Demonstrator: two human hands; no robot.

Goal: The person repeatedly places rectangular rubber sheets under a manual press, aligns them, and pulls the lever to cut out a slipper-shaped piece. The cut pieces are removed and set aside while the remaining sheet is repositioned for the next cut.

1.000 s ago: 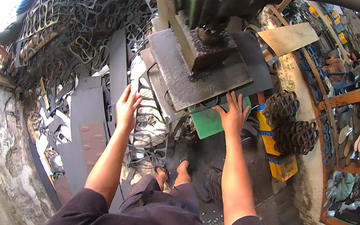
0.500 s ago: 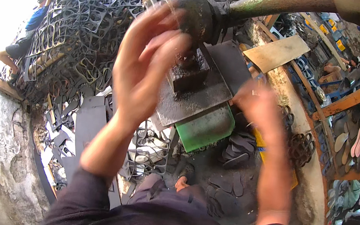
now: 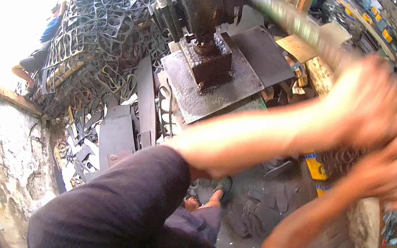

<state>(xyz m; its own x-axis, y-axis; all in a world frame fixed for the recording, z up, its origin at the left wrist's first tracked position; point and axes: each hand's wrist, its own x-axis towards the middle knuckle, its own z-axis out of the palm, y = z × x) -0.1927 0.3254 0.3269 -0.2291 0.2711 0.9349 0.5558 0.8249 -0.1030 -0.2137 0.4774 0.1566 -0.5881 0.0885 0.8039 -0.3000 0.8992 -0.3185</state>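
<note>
L hand [image 3: 367,103] is well right of the press [image 3: 198,2], up against its bar [image 3: 291,21]; fingers look bent, but w/ the motion blur can't tell if they're closed round it. R hand [image 3: 394,172] sits just below L hand, also right of press, also smeared; fingers part-curled, grip unclear. Bar starts at press's right side & its outer end is hidden behind the hands. Press is cut off at the top by the frame edge, w/ metal plate [image 3: 240,81] lying flat under it. L forearm [image 3: 260,135] crosses below press & blocks whatever's there. Dark sheet [image 3: 265,61] just right of press. Yellow box [image 3: 315,167] farther right & lower than press, mostly covered; any lettering too small/blurry to read. Sole pieces [image 3: 260,209] below press, dark on dark floor [image 3: 241,243], hard to separate. Scrap mesh [image 3: 106,12] left of press, upper edge washed out; person [image 3: 34,63] far left of press, partly lost in glare.
</note>
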